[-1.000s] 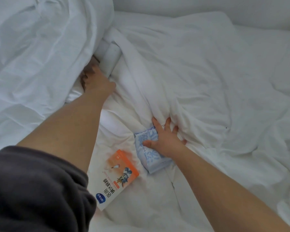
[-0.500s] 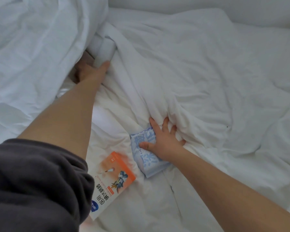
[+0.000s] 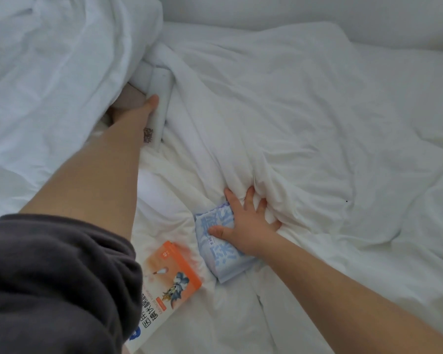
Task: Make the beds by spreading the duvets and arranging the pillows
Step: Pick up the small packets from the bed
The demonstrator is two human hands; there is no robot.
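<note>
On the bed (image 3: 195,328), the right hand (image 3: 243,226) rests, fingers spread, on a blue tissue pack (image 3: 223,259), fingertips tucked under the rumpled duvet (image 3: 304,123). The left hand (image 3: 138,109) reaches beneath its bunched-up part; whether those fingers grip anything is hidden.

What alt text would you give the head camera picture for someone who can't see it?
A person's right hand rests on a blue-and-white soft packet beside a rumpled white duvet, while the left hand reaches under heaped white bedding. An orange-and-white cardboard box lies nearby.
</note>
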